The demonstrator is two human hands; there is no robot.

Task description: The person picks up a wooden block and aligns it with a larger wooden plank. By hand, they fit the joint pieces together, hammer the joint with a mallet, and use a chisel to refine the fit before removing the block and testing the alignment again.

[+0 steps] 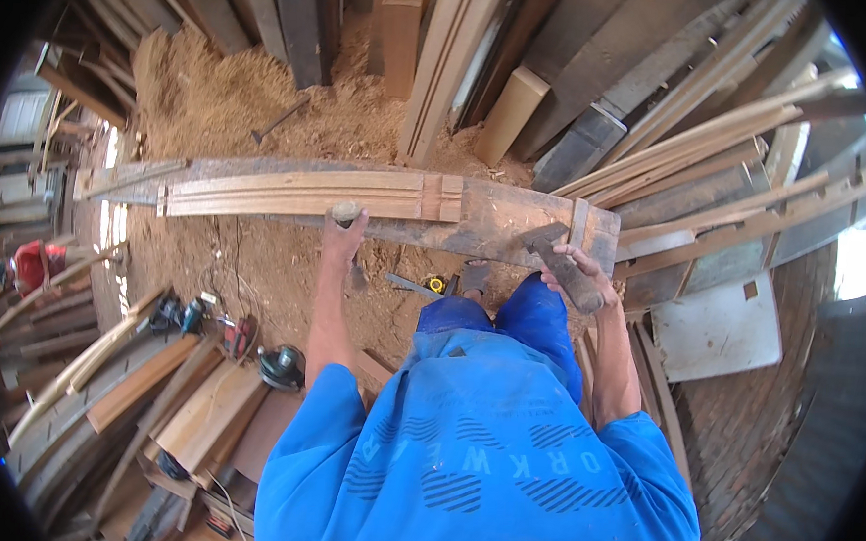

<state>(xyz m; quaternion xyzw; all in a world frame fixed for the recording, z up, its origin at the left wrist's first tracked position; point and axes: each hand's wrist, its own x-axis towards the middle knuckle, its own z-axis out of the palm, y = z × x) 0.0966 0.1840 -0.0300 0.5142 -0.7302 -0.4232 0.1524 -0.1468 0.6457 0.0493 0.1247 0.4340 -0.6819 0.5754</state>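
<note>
My left hand [348, 236] is closed around an upright tool, and only its round, pale handle end [344, 211] shows above the fingers. The tool's lower part is hidden. It stands at the near edge of a long grooved piece of wood [289, 192], which has cross-cut marks toward its right end and lies on a worn plank bench [501, 210]. Over the bench's right end, my right hand [601, 279] grips a dark, worn wooden mallet [575, 281], its narrower end pointing to the far left.
Sawdust [206, 88] heaps behind the bench, with a thin metal bar [278, 122] on it. Boards lean at the back and right. A yellow tape measure [437, 285] lies below the bench. Power tools [281, 366] sit at the left among timber. A white panel [717, 328] rests at the right.
</note>
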